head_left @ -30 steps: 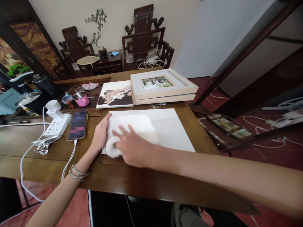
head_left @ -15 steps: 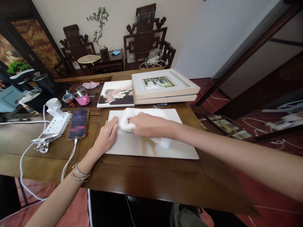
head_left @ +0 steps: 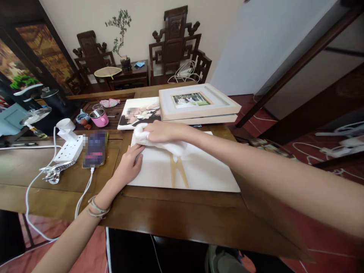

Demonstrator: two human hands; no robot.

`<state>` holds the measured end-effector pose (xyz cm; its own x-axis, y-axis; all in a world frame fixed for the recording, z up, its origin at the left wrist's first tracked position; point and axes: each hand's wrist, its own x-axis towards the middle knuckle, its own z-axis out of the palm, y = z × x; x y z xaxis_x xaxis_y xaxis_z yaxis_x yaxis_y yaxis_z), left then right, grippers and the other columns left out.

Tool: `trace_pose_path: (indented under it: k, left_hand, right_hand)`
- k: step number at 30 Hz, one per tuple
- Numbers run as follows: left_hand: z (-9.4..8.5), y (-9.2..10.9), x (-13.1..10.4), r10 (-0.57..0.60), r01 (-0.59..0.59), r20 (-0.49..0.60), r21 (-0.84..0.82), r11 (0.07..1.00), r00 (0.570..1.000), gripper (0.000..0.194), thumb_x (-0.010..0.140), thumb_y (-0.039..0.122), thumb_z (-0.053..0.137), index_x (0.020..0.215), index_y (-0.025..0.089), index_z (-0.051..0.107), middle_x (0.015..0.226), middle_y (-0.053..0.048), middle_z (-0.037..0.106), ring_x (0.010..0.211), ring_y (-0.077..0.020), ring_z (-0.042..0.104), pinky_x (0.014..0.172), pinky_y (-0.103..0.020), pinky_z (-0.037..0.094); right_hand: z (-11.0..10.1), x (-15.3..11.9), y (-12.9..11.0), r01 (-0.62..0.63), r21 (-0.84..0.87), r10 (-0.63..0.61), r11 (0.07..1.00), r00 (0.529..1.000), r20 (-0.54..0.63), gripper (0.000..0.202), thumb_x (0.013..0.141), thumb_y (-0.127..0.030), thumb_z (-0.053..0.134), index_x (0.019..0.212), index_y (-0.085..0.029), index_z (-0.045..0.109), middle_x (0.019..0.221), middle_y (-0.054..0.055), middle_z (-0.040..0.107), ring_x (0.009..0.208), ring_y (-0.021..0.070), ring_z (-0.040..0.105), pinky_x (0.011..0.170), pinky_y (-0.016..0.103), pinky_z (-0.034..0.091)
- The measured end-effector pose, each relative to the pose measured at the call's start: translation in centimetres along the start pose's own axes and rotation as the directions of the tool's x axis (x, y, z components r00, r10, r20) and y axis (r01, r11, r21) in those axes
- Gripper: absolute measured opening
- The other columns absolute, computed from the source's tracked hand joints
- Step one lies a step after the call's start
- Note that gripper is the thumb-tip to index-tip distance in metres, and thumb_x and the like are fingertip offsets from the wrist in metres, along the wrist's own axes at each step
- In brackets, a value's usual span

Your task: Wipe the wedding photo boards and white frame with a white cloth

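Starting at the left of the counter [head_left: 182,212], with a white power strip [head_left: 69,149] and, beside it, a phone [head_left: 95,149], both apart from the work. Next, the left hand [head_left: 129,165], laid over the left edge of a white panel [head_left: 153,172], with fingers released and stretched out, resting rather than gripping; at the fingertips, either touching the cloth or lying just beside it, hard to tell which. Beyond, a photo print [head_left: 142,120] lying flat. On the far left part of the white panel, itself flat on the counter, a fluffy white cloth [head_left: 173,148], bunched and folded, and over it the right hand [head_left: 163,132], with fingers grasping the cloth and partly sunk in its folds. Just nearer, two tan strips [head_left: 174,173], splaying towards the near edge; impossible to tell whether raised or flat. Farther right and behind, a stack of frames [head_left: 199,113]. Judging by the cloth against the surface and the flat bracing hand, probably midway through wiping the white panel. For the next pass, likely calling for light, even pressure, a steady brace at the left, room made around the left fingertips, and care near the tan strips to avoid snagging.
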<state>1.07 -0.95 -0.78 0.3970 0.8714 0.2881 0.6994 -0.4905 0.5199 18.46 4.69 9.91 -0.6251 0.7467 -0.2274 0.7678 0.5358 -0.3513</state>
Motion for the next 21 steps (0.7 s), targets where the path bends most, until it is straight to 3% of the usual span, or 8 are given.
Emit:
trace_pose_path:
  k: [5, 9, 11, 13, 16, 18, 21]
  left_hand:
    - [0.3, -0.3, -0.1, -0.012, 0.012, -0.011, -0.008, 1.0, 1.0, 0.04, 0.091, 0.023, 0.039, 0.123, 0.011, 0.058, 0.139, -0.016, 0.05, 0.135, -0.0262, 0.04, 0.114, -0.051, 0.025]
    - [0.4, -0.3, -0.1, -0.023, 0.022, -0.016, -0.009, 1.0, 1.0, 0.041, 0.091, 0.024, 0.04, 0.127, 0.013, 0.055, 0.14, -0.015, 0.05, 0.135, -0.0246, 0.04, 0.115, -0.05, 0.025]
    - [0.3, -0.2, 0.0, -0.027, 0.026, -0.013, -0.005, 1.0, 1.0, 0.042, 0.091, 0.025, 0.041, 0.13, 0.013, 0.053, 0.14, -0.015, 0.05, 0.135, -0.0244, 0.04, 0.115, -0.049, 0.025]
    - [0.3, -0.2, 0.1, -0.024, 0.024, -0.009, 0.003, 1.0, 1.0, 0.043, 0.091, 0.027, 0.041, 0.13, 0.012, 0.052, 0.14, -0.015, 0.05, 0.136, -0.0249, 0.039, 0.115, -0.048, 0.025]
    - [0.3, -0.2, 0.1, -0.017, 0.017, 0.002, 0.018, 1.0, 1.0, 0.044, 0.092, 0.028, 0.041, 0.13, 0.008, 0.053, 0.14, -0.017, 0.05, 0.136, -0.0255, 0.039, 0.115, -0.048, 0.024]
    - [0.3, -0.2, 0.1, -0.016, 0.016, 0.006, 0.028, 0.999, 1.0, 0.044, 0.092, 0.029, 0.041, 0.128, 0.007, 0.054, 0.14, -0.018, 0.049, 0.136, -0.0257, 0.039, 0.115, -0.048, 0.024]
    - [0.3, -0.1, 0.1, -0.018, 0.018, 0.004, 0.031, 0.999, 1.0, 0.044, 0.091, 0.03, 0.042, 0.127, 0.008, 0.055, 0.14, -0.017, 0.05, 0.135, -0.0258, 0.04, 0.115, -0.048, 0.025]
  right_hand:
    - [0.1, -4.9, 5.5, -0.089, -0.015, 0.089, 0.996, 0.996, -0.03, 0.022, 0.077, -0.011, 0.037, 0.085, -0.015, 0.057, 0.091, 0.011, 0.064, 0.079, 0.0223, 0.058, 0.063, 0.03, 0.04]
    - [1.9, -9.1, 8.6, -0.154, -0.07, 0.148, 0.986, 0.985, -0.088, 0.023, 0.076, -0.008, 0.035, 0.082, -0.017, 0.056, 0.081, 0.011, 0.062, 0.08, 0.024, 0.058, 0.072, 0.035, 0.043]
    - [3.7, -11.3, 8.4, -0.211, -0.11, 0.203, 0.971, 0.976, -0.075, 0.026, 0.075, -0.006, 0.036, 0.083, -0.017, 0.057, 0.078, 0.011, 0.062, 0.078, 0.0253, 0.06, 0.074, 0.038, 0.046]
    - [5.8, -13.8, 7.2, -0.244, -0.124, 0.239, 0.962, 0.97, -0.052, 0.031, 0.072, -0.003, 0.036, 0.086, -0.016, 0.06, 0.091, 0.017, 0.065, 0.085, 0.0271, 0.063, 0.078, 0.041, 0.048]
    - [8.8, -17.6, 4.7, -0.085, -0.091, 0.075, 0.992, 0.992, -0.103, 0.033, 0.067, -0.003, 0.039, 0.085, -0.018, 0.062, 0.135, 0.017, 0.052, 0.126, 0.0318, 0.046, 0.099, 0.048, 0.041]
    - [9.8, -19.4, 3.7, 0.01, -0.044, -0.015, 0.999, 0.994, -0.112, 0.032, 0.064, -0.004, 0.041, 0.081, -0.02, 0.062, 0.144, 0.01, 0.044, 0.137, 0.0298, 0.031, 0.107, 0.05, 0.035]
    - [9.4, -19.6, 3.9, 0.054, 0.009, -0.053, 0.998, 0.996, -0.066, 0.031, 0.064, -0.006, 0.041, 0.084, -0.021, 0.06, 0.149, 0.006, 0.039, 0.14, 0.0267, 0.024, 0.111, 0.05, 0.03]
